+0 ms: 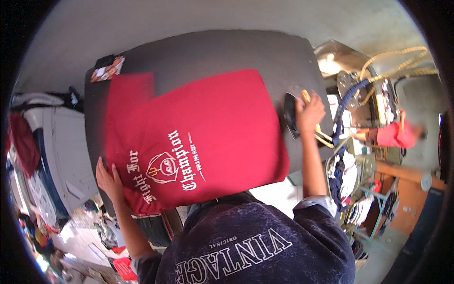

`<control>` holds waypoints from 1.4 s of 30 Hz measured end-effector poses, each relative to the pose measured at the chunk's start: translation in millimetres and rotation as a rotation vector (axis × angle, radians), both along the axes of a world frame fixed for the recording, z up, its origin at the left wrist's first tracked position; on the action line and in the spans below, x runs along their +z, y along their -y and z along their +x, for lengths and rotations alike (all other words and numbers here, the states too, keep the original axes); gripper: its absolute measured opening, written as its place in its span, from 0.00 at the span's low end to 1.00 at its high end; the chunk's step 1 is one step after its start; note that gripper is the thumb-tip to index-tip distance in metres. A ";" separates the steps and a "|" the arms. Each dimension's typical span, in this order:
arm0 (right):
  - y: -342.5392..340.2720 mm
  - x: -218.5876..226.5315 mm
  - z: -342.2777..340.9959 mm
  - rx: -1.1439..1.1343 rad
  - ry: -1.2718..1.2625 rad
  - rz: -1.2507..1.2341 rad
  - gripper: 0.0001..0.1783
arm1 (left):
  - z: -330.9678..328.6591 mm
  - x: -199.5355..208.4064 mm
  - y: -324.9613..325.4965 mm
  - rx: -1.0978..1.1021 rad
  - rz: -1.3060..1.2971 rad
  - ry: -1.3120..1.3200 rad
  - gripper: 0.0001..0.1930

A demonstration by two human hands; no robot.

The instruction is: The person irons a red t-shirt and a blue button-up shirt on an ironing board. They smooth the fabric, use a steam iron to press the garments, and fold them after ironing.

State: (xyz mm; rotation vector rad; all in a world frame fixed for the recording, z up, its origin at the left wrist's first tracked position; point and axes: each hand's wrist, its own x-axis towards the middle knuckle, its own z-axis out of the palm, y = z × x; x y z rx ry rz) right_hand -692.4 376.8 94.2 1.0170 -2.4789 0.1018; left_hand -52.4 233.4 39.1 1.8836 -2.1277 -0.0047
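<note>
A dark red T-shirt (222,123) with a white printed emblem lies spread over a grey padded ironing table (208,52). One sleeve stretches toward the far left. My right hand (310,112) is wrapped round the yellowish handle of a black iron (290,116), which rests on the padding just right of the shirt. At the shirt's near left edge is my left hand (109,181), its fingers stretched out and apart, touching the cloth.
A patterned cloth (108,70) with a black item lies at the table's far left corner. A blue-wrapped cord (347,102) and yellow hose run beside the iron on the right. Piled clothes (343,175) sit at the right; a person in red (397,135) stands farther off.
</note>
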 end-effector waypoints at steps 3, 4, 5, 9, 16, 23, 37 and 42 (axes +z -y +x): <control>-17.2 -29.4 -59.0 -0.102 0.184 0.223 0.27 | 42.8 -19.6 35.2 0.021 0.308 -0.098 0.20; -12.5 -26.7 -52.8 -0.091 0.267 0.163 0.27 | 51.4 -19.6 40.3 -0.003 0.382 -0.226 0.19; -11.8 -23.8 -56.5 -0.077 0.334 0.156 0.27 | 56.7 -19.0 46.2 -0.037 0.451 -0.361 0.18; 1.7 6.4 -68.4 -0.166 0.850 0.131 0.32 | 57.9 -15.0 54.5 0.015 0.617 -0.537 0.17; 29.0 52.8 111.5 0.419 0.934 0.333 0.27 | 44.2 -13.4 31.8 0.091 0.347 -0.639 0.16; 83.9 15.7 306.8 1.259 0.678 0.546 0.25 | 35.6 -19.7 20.5 0.172 0.215 -0.614 0.15; 258.4 -7.2 466.4 1.125 0.635 0.385 0.22 | 35.4 -26.1 21.5 0.145 0.082 -0.534 0.12; 163.8 9.9 401.2 1.084 0.729 0.542 0.23 | 36.9 -31.8 21.3 0.144 0.107 -0.532 0.13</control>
